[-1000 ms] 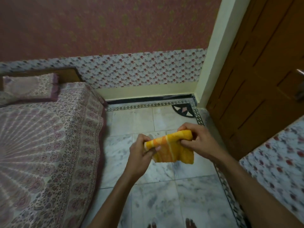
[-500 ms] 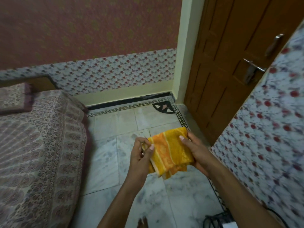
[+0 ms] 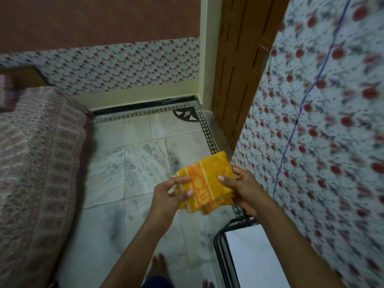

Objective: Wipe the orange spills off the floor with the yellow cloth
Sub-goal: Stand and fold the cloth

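cloth (image 3: 204, 185) now folded flat — both hands pinch it: left hand (image 3: 169, 195), right hand (image 3: 242, 189) | floor (image 3: 135, 163) unwiped — no spill visible

Yellow cloth (image 3: 207, 181) with orange bands; white marbled floor (image 3: 133, 167).

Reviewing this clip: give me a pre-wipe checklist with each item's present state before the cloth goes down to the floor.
1. Yellow cloth in hand: ok, both hands hold it.
2. Left hand grip: ok, pinches the cloth's left edge.
3. Right hand grip: ok, thumb on top.
4. Cloth folded into a pad: ok.
5. Orange spills located: cannot tell, none is plain on the marble floor.
6. Cloth on floor: not ok, held in the air.
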Motion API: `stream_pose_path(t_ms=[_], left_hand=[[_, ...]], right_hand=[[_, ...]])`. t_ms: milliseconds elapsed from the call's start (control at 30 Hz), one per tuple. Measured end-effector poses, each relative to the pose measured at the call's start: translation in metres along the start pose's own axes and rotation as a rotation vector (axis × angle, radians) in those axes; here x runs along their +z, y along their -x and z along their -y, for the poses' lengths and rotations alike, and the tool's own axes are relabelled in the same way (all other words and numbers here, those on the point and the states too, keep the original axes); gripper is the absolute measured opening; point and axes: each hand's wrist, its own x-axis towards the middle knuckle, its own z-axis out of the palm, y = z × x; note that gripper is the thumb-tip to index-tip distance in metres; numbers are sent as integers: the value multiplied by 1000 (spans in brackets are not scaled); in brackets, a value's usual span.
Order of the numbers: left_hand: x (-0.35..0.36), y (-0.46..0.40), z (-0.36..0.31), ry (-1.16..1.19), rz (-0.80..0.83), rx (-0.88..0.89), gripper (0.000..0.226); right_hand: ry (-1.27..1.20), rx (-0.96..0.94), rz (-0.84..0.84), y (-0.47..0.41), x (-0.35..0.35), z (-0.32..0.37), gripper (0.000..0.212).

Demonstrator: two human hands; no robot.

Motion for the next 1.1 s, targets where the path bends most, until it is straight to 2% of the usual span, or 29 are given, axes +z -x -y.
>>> stream_pose_path(t_ms=[167,267,400,500,633,767,933,1100], left_hand=[[28,39,23,-72,84,-8,43],[42,52,46,-61,167,-46,44],[64,55,85,-90,177,-85,44],[80,52,127,-158,194,-110,47],[109,29,190,-189,175,-126,54],[132,-1,272,-201,133,-151,49],[158,-43,368,-190,85,-178,47],[169,-61,462,-183,69,-220,45]], right_hand=[[119,-4,6,31,-43,-27,44],[140,-27,-90,46,-67,-51,37],[167,-5,-237,55,-90,-87,47],[164,32,-313,57,-113,-121,46],[184,63,-333,25,-158,-165,42],[234,81,-360,-26,-201,-217,29],[203,137,-430,-86,-250,-295,27],[382,205,-425,-130,-291,-364,23]])
